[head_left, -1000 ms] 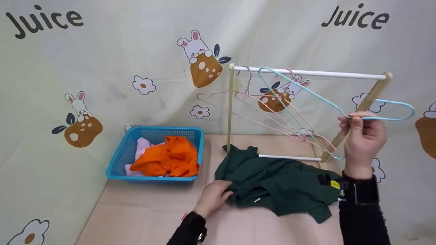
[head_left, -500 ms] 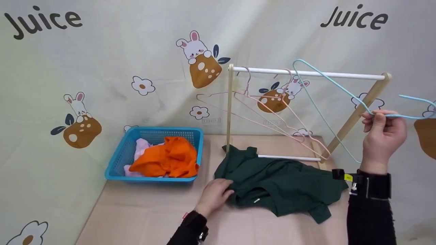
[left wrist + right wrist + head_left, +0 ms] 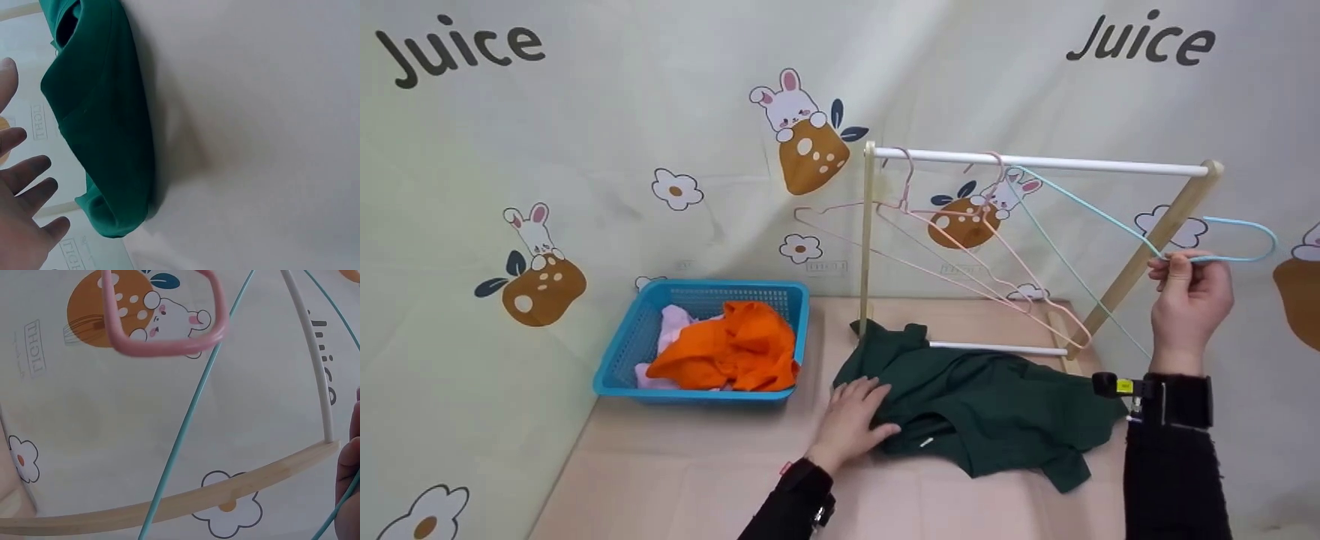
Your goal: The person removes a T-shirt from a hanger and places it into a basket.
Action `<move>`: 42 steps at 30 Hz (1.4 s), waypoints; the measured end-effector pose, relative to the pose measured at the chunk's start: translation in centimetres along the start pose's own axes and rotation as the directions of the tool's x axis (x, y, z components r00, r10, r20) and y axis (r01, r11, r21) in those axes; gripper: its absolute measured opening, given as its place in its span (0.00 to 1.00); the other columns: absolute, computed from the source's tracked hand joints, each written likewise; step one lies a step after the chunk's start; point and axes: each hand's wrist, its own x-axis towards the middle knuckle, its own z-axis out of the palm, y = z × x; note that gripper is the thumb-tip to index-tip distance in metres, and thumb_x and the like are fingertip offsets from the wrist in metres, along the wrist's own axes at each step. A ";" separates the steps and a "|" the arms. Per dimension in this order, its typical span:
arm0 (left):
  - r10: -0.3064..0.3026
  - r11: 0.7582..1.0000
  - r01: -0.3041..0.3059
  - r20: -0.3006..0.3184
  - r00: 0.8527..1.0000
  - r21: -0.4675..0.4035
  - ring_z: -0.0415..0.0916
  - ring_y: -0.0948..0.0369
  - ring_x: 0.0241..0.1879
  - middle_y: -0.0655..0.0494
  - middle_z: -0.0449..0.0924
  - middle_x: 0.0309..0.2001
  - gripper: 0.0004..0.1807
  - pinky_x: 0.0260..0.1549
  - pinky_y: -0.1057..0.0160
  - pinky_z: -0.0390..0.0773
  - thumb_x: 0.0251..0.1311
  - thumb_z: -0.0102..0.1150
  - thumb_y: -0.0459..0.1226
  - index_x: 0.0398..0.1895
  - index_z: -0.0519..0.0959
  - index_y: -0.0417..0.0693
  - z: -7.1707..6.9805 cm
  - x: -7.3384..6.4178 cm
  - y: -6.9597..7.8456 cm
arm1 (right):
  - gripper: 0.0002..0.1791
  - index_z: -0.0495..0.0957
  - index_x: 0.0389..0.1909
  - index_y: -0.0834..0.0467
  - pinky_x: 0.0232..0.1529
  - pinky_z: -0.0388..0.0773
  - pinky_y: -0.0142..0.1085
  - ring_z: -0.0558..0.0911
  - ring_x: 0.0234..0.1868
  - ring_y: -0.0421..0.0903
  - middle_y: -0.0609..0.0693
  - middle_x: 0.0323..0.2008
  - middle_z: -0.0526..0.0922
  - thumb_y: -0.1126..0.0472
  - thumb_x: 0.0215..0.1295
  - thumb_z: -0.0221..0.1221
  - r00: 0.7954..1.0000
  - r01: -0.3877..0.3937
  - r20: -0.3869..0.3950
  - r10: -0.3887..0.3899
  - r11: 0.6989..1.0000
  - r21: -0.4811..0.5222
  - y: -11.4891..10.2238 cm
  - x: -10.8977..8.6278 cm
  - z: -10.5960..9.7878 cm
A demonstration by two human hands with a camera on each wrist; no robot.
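My right hand [image 3: 1192, 304] pinches a light blue wire hanger [image 3: 1099, 208] near the base of its hook, with the hook pointing right. The hanger is off the rail and in front of the rack. Below it a dark green shirt [image 3: 997, 405] lies spread on the table, its neck opening toward me. Over the shirt's left end is my left hand [image 3: 851, 421], fingers spread and fairly straight. In the left wrist view the fingers [image 3: 36, 194] appear beside the green shirt [image 3: 107, 124], gripping nothing. The right wrist view catches the blue hanger's wire [image 3: 188, 413] crossing diagonally.
A wooden rack with a white rail [image 3: 1080, 163] stands behind the shirt. Pink hangers [image 3: 960, 240] hang from its left half. To the left, a blue basket [image 3: 607, 379] holds an orange garment [image 3: 727, 349] and a pale lilac one [image 3: 673, 324]. A printed curtain backs the table.
My right hand has carried the blue hanger away to the right, then slightly back left and lower. The left hand has shifted a little up and right, and its fingers have spread.
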 end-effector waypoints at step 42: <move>-0.222 0.965 0.202 0.114 0.968 0.166 0.60 0.43 0.67 0.43 0.65 0.68 0.51 0.57 0.36 0.66 0.46 0.71 0.62 0.73 0.66 0.51 4.8 0.2 0.9 | 0.29 0.62 0.71 0.65 0.65 0.65 0.56 0.71 0.65 0.63 0.66 0.63 0.73 0.53 0.76 0.50 0.805 0.091 0.548 0.227 0.866 -0.492 0.0 2.1 4.9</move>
